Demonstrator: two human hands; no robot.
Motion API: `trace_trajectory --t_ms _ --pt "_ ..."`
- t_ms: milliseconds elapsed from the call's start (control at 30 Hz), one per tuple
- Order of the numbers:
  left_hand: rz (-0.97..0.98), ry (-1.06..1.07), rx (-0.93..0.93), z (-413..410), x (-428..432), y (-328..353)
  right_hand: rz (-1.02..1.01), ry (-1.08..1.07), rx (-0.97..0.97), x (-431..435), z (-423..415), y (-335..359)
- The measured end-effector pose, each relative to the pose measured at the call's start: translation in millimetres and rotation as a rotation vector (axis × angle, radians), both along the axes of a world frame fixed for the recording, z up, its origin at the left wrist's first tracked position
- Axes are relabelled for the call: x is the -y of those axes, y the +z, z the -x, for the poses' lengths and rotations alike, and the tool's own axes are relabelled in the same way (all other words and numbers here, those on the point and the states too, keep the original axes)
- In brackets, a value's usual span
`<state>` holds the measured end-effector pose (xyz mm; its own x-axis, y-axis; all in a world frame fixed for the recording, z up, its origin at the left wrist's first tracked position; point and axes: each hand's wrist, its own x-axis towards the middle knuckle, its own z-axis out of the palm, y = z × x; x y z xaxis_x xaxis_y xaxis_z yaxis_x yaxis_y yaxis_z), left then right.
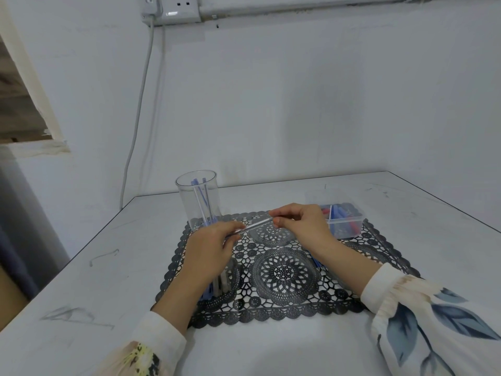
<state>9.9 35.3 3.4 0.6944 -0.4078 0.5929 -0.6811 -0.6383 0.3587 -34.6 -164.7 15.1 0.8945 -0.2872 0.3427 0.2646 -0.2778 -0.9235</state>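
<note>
A thin clear pen (pixel 256 225) is held level above a black lace placemat (pixel 284 272). My left hand (pixel 210 248) pinches its near-left end and my right hand (pixel 303 222) pinches its far-right end. Behind my left hand stands a clear plastic cup (pixel 197 198) holding a few pens. A small clear box (pixel 342 219) with blue and red pen caps sits at the mat's far right corner. Under my left wrist lie a few more pens (pixel 221 283) on the mat.
The white table (pixel 95 294) carries pencil marks at the left. Its left edge drops off near a grey cable (pixel 135 126) that runs up the wall to a socket (pixel 173 9). Blue pens (pixel 316 263) peek out beneath my right wrist.
</note>
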Motion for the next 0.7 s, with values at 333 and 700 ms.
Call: trace_trajectory --t_ms 333,700 --pt "0.001 -0.027 0.012 1 0 -1 0.118 0.037 0.043 0 -5 -7" --pt "0.036 -0.022 0.002 2 -1 1 0.284 0.046 0.018 4 -7 -14"
